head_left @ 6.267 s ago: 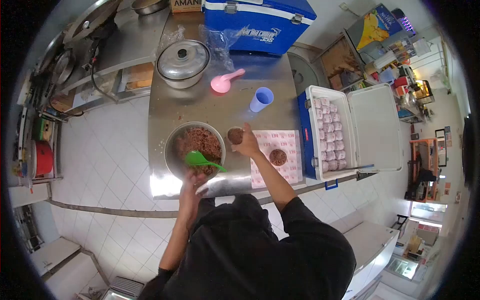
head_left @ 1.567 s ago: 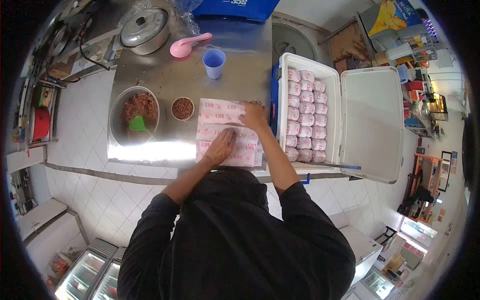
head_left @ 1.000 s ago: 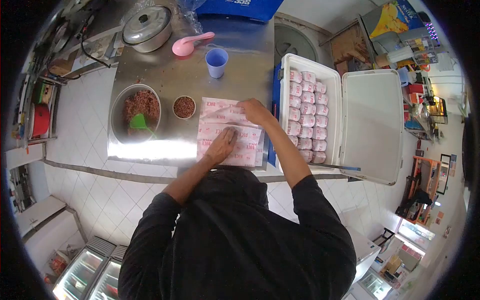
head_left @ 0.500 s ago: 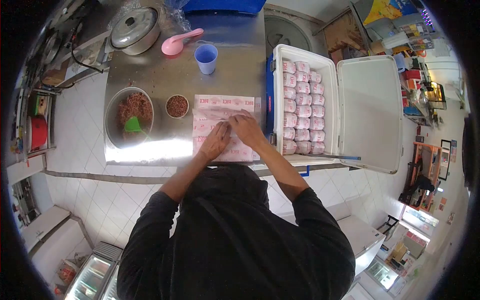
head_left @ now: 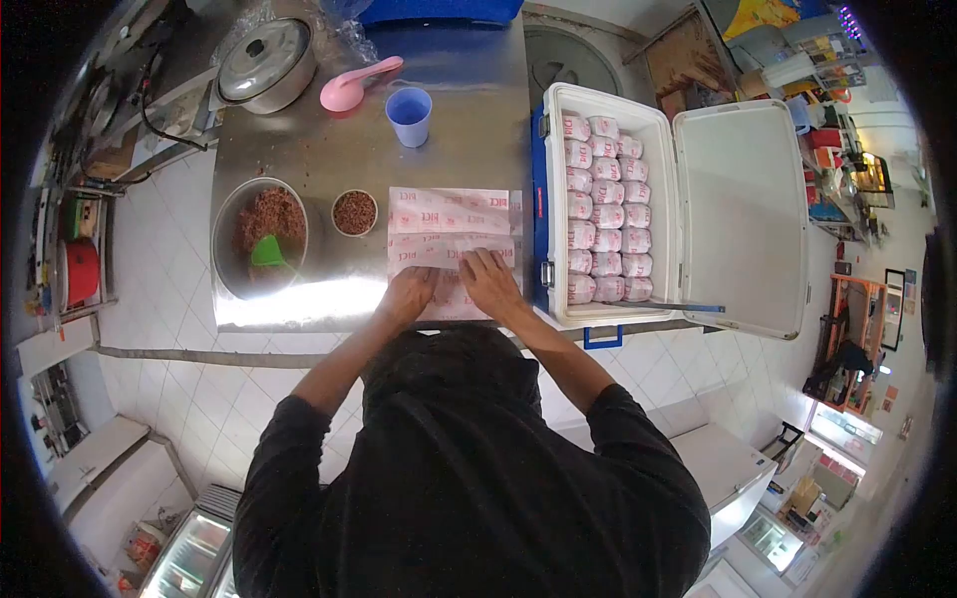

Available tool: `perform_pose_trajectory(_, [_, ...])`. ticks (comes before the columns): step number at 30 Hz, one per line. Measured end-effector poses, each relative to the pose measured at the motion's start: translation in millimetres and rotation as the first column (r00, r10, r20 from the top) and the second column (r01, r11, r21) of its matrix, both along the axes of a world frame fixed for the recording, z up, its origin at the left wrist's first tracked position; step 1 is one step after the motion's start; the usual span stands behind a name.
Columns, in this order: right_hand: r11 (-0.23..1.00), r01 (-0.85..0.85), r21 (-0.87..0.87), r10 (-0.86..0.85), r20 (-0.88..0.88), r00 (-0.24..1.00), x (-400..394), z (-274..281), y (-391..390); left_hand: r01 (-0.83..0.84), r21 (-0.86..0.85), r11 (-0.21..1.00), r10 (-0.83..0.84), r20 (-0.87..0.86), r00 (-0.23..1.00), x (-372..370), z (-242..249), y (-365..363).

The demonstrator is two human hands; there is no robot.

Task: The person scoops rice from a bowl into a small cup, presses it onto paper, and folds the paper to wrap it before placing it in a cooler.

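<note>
Pink-printed wrapping paper (head_left: pixel 454 211) lies on the steel table, with a folded or lifted sheet edge across its middle. My left hand (head_left: pixel 410 293) is closed at the near part of this paper, its fingers curled at the edge of the sheet. Beside it, my right hand (head_left: pixel 487 285) bends its fingers over the same edge, thumb tucked under. What lies beneath the fingers is hidden. Left of the paper stands a small bowl (head_left: pixel 354 212) full of reddish-brown grains. Further left is a large metal bowl (head_left: pixel 227 267) of the same food, with a green scoop (head_left: pixel 266 251) in it.
A blue cup (head_left: pixel 409 120), a pink ladle (head_left: pixel 344 95) and a lidded pot (head_left: pixel 264 65) stand at the back of the steel table (head_left: pixel 349 284). On the right, an open cooler (head_left: pixel 598 100) holds rows of wrapped bundles (head_left: pixel 606 215); its lid (head_left: pixel 740 219) hangs outward.
Both hands have moved towards my body and a little apart. The raised sheet edge has come nearer with them, leaving the far part of the paper lying flatter.
</note>
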State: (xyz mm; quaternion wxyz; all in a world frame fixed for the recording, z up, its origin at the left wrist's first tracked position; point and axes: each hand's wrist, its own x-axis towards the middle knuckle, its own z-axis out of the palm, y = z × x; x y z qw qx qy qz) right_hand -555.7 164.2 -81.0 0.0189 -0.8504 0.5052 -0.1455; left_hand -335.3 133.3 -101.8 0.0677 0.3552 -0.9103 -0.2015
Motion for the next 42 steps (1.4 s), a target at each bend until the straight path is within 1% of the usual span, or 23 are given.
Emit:
perform_pose_trajectory(2, [1.000, 0.025, 0.011, -0.026, 0.017, 1.000, 0, -1, 2, -0.044, 0.045, 0.998, 0.039, 0.098, 0.994, 4, 34, 4])
perform_pose_trajectory(5, [0.994, 0.083, 0.075, -0.094, 0.156, 0.983, 2, -18, 7, 0.068, -0.261, 0.963, -0.121, -0.194, 0.973, -8, 73, -2])
perform_pose_trajectory(8, [0.983, 0.107, 0.148, -0.150, 0.318, 0.936, 2, -17, 9, 0.090, -0.136, 0.987, -0.114, -0.186, 0.976, -23, 30, -15])
perform_pose_trajectory(11, [0.946, 0.160, 0.281, -0.249, 0.320, 0.914, -11, -17, 15, -0.011, -0.032, 0.999, 0.003, -0.224, 0.975, -10, -38, -15])
perform_pose_trajectory(14, [0.918, 0.140, 0.372, -0.213, 0.162, 0.964, -29, -41, 15, -0.017, -0.073, 0.997, 0.001, -0.213, 0.977, 0, -21, -17])
perform_pose_trajectory(17, [0.779, 0.230, 0.583, -0.395, 0.171, 0.903, -27, -19, -6, -0.032, 0.077, 0.997, 0.051, -0.255, 0.966, 6, -27, -30])
perform_pose_trajectory(18, [0.780, 0.205, 0.591, -0.353, 0.145, 0.924, -31, -26, -17, -0.037, 0.231, 0.972, 0.089, -0.219, 0.972, 5, -21, -41])
perform_pose_trajectory(20, [0.775, 0.151, 0.614, -0.262, 0.094, 0.961, -39, -47, -33, -0.043, 0.394, 0.918, 0.074, -0.063, 0.995, -3, -11, -72])
perform_pose_trajectory(21, [0.763, 0.206, 0.613, -0.289, 0.038, 0.957, -37, -33, -39, -0.054, 0.469, 0.881, 0.055, 0.011, 0.998, -9, -8, -86])
perform_pose_trajectory(23, [0.735, 0.321, 0.597, -0.346, -0.077, 0.935, -27, 15, -56, -0.115, 0.427, 0.897, 0.091, 0.076, 0.993, -22, -5, -108])
perform_pose_trajectory(24, [0.827, 0.340, 0.447, -0.351, -0.060, 0.934, -26, 5, -61, -0.147, 0.407, 0.902, 0.111, 0.110, 0.988, -26, -5, -113])
perform_pose_trajectory(25, [0.893, 0.350, 0.284, -0.353, -0.042, 0.935, -25, -10, -67, -0.068, 0.151, 0.986, 0.056, 0.083, 0.995, -29, -11, -115])
perform_pose_trajectory(26, [0.929, 0.352, 0.112, -0.352, -0.024, 0.936, -27, -25, -71, 0.013, -0.118, 0.993, -0.005, 0.071, 0.997, -35, -18, -114])
perform_pose_trajectory(28, [0.948, 0.199, 0.249, -0.182, -0.088, 0.979, -30, -28, -75, 0.058, -0.253, 0.966, -0.048, 0.047, 0.998, -38, -23, -107])
perform_pose_trajectory(29, [0.939, 0.126, 0.321, -0.095, -0.109, 0.989, -31, -30, -73, 0.029, -0.127, 0.992, -0.027, 0.021, 0.999, -35, -24, -99])
perform_pose_trajectory(30, [0.918, 0.171, 0.358, -0.126, -0.145, 0.981, -28, -30, -65, 0.001, 0.005, 1.000, -0.001, 0.004, 1.000, -32, -24, -90])
perform_pose_trajectory(32, [0.871, 0.260, 0.417, -0.181, -0.220, 0.959, -12, -22, -38, -0.140, 0.055, 0.989, 0.147, -0.152, 0.977, -24, -25, -65])
perform_pose_trajectory(35, [0.878, 0.387, 0.282, -0.404, 0.003, 0.915, 14, -47, -4, -0.308, 0.079, 0.948, 0.317, -0.292, 0.902, -26, -32, -30])
perform_pose_trajectory(37, [0.852, 0.473, 0.223, -0.514, 0.187, 0.837, 43, -54, 9, -0.439, 0.049, 0.897, 0.418, -0.415, 0.808, -37, -45, -12])
perform_pose_trajectory(38, [0.831, 0.510, 0.220, -0.555, 0.297, 0.777, 58, -50, 10, -0.475, 0.086, 0.876, 0.467, -0.404, 0.787, -39, -43, -3])
perform_pose_trajectory(39, [0.808, 0.546, 0.222, -0.586, 0.400, 0.704, 69, -50, 15, -0.462, 0.103, 0.881, 0.461, -0.402, 0.791, -40, -43, 2])
perform_pose_trajectory(40, [0.789, 0.562, 0.248, -0.615, 0.317, 0.723, 74, -51, 19, -0.449, 0.122, 0.885, 0.458, -0.399, 0.794, -39, -43, 5])
perform_pose_trajectory(42, [0.746, 0.499, 0.440, -0.666, 0.497, 0.556, 74, -52, 12, -0.432, 0.186, 0.883, 0.470, -0.371, 0.801, -34, -45, 7])
